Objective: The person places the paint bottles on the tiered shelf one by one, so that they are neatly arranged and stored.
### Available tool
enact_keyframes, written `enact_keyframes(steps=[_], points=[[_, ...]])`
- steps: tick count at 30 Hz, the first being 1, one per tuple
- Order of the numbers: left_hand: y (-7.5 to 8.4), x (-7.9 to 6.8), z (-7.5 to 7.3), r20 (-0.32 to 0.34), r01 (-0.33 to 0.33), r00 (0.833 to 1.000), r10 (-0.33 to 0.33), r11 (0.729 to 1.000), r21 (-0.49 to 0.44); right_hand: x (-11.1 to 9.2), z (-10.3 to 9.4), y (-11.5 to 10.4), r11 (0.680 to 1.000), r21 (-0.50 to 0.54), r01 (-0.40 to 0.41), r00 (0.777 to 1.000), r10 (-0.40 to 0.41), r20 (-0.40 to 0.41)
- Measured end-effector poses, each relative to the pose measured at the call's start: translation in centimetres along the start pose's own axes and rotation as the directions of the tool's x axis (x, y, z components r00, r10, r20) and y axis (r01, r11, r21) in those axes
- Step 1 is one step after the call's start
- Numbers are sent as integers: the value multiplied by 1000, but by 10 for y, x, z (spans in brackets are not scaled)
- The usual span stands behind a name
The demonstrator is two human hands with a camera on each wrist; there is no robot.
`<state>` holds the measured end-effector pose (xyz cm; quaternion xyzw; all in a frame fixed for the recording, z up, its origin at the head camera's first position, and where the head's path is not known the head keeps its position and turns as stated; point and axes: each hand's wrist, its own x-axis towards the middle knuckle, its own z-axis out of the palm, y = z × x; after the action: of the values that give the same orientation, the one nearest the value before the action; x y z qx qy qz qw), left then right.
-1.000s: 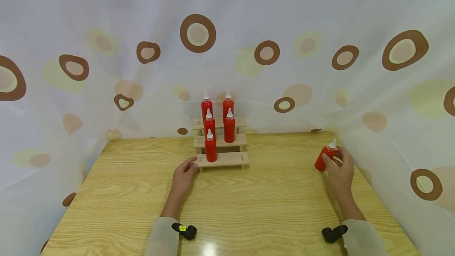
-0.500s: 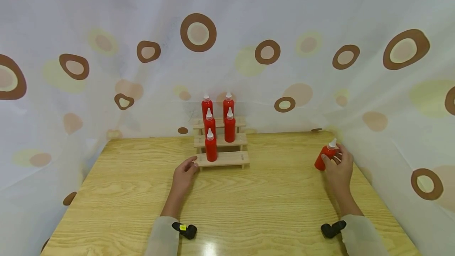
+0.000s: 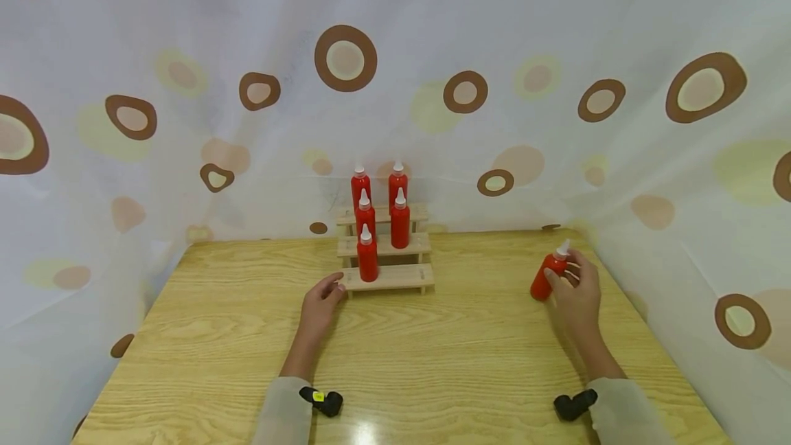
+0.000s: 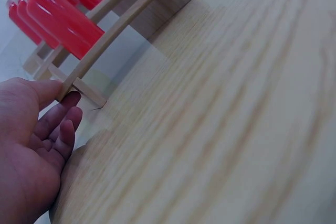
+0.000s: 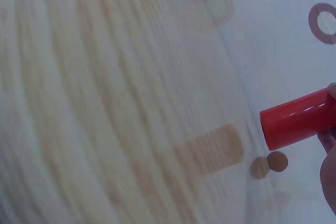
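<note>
In the head view my right hand (image 3: 579, 294) holds a red squeeze bottle (image 3: 547, 277) with a white pointed cap, tilted, over the table's right side. The right wrist view shows the bottle's base (image 5: 294, 121) off the tabletop, with only parts of the fingers visible. My left hand (image 3: 321, 299) pinches the left end of the lowest step of a three-step wooden rack (image 3: 402, 275). Its thumb lies above the board and its index finger below, as the left wrist view (image 4: 39, 135) shows. Several matching bottles stand on the rack, one of them on the lowest step (image 3: 368, 261).
The wood-grain table (image 3: 432, 356) spreads below both arms. A white curtain (image 3: 278, 136) with brown rings encloses it at the back and both sides. The lowest step's right half bears no bottle.
My right hand has moved a little to the left with the bottle in its fingers. The left hand and the rack have stayed in place.
</note>
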<state>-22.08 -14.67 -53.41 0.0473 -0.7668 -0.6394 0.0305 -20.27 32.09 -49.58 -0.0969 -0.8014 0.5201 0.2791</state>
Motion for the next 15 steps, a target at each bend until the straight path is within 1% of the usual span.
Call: enact_keyframes(steps=[4, 8, 15], points=[[1, -1, 0, 1, -1, 1000, 1, 1000, 3, -9, 4, -23, 996, 45, 75, 996, -77, 38], [0, -1, 0, 1, -6, 1000, 6, 1000, -5, -17, 11, -44, 990, 70, 124, 989, -129, 76], [0, 0, 0, 4, -5, 1000, 5, 1000, -2, -23, 29, -67, 982, 140, 129, 979, -149, 138]])
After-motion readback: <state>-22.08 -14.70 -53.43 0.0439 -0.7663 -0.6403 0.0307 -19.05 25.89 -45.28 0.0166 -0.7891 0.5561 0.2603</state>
